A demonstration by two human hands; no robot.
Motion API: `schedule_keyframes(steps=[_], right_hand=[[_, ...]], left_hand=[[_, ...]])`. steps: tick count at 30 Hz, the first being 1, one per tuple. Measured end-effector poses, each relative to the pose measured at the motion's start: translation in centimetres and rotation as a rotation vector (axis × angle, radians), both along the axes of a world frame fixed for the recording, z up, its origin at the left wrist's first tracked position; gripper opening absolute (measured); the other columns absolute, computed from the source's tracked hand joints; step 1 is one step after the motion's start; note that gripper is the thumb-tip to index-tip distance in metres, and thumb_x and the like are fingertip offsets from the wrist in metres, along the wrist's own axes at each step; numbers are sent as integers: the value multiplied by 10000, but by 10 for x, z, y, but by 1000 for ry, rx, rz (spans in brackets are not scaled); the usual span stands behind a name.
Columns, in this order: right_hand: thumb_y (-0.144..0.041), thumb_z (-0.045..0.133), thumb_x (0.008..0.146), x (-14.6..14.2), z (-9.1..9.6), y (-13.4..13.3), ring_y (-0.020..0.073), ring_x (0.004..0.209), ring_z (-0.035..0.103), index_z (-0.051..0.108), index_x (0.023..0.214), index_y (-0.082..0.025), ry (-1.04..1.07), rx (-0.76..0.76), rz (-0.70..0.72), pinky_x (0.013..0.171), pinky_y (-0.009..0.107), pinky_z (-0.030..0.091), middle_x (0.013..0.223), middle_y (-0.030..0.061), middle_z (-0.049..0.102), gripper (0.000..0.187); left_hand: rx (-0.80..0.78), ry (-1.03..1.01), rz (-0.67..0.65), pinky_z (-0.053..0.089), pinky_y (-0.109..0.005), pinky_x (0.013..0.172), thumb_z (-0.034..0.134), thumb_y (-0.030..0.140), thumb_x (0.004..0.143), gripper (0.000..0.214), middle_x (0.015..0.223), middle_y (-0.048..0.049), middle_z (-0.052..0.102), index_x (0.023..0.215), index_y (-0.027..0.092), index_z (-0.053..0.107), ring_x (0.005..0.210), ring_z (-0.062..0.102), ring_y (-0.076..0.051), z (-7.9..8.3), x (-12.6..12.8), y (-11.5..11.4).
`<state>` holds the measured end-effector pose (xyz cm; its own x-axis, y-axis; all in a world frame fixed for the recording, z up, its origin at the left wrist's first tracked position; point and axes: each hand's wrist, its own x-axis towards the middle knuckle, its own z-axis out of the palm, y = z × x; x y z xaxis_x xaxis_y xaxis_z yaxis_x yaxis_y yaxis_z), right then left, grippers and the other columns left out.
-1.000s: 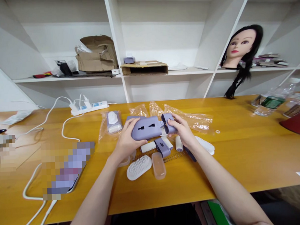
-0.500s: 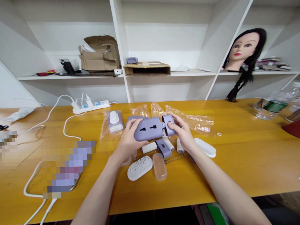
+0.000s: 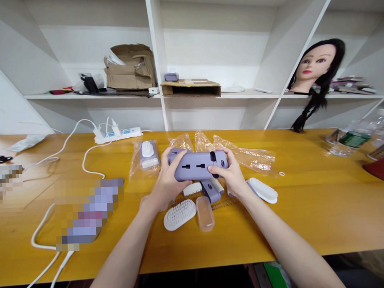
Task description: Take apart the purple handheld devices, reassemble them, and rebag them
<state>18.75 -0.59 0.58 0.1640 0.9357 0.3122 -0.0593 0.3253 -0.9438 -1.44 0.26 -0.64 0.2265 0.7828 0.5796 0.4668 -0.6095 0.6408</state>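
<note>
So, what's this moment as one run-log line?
left hand: holds lilac plastic casing | right hand: holds same casing | nearby: white bristle brush, metal spring, clear plastic bag

The lilac end cap (image 3: pixel 218 161) now meets the casing (image 3: pixel 189 167).

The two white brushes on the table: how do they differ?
The broader brush is a stubby oval below the left hand. The slimmer brush is longer and narrower, beside the right hand. The broader brush's bristles look coarser and more spaced than the slimmer brush's. Both are white and lie on the yellow table with bristles up.
</note>
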Motion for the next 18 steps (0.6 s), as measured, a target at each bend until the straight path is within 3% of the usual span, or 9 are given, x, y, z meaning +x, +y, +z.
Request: schedule_keyframes(steps=[3,5,7,9,11,15,18], right_hand=[[-219,811,527,-4,6,-3,140,765,534,547,965,-268,206,-37,-39,664,273,451,904,-39,573,514],[-231,797,540,-10,9,-6,139,764,540,532,961,-268,331,-58,-48,656,274,457,899,-40,570,499],[-231,788,552,-17,8,-9,138,774,543,517,965,-267,397,-54,-65,674,279,462,901,-41,568,495],[-224,786,562,-25,4,-14,139,799,545,505,983,-270,397,-24,-88,708,284,465,914,-40,570,508],[-223,788,572,-32,-2,-19,148,826,550,486,1029,-283,332,5,-93,751,299,470,934,-37,574,550],[-238,749,633,-37,-9,-27,167,871,562,454,1125,-313,165,12,21,813,334,475,970,-25,579,579],[-201,681,656,-33,-9,-26,166,867,567,476,1119,-314,195,3,104,791,329,476,995,-15,588,519]], left_hand=[[-28,-325,33,307,-491,1119,787,181,586,1014,1542,-67,161,1427,372,254,1421,225,-319,2,11,-4],[-196,-695,-30,404,-441,1052,805,188,567,1108,1519,-74,273,1443,398,160,1349,386,-282,3,22,-9],[-520,-939,-162,466,-418,978,807,241,584,898,1384,-73,488,1353,343,355,1205,546,-259,2,32,-15],[-784,-972,-312,497,-417,921,813,299,593,595,1182,-76,641,1129,242,561,1095,613,-259,0,39,-21],[-897,-999,-367,523,-425,864,805,354,615,407,997,-59,705,941,199,618,958,661,-242,-2,41,-24],[-883,-1107,-264,544,-394,797,807,345,609,379,853,-42,723,896,172,630,776,686,-203,-1,37,-22],[-868,-1152,-195,543,-369,785,815,277,582,439,830,-31,728,964,176,624,752,695,-197,4,35,-19]])
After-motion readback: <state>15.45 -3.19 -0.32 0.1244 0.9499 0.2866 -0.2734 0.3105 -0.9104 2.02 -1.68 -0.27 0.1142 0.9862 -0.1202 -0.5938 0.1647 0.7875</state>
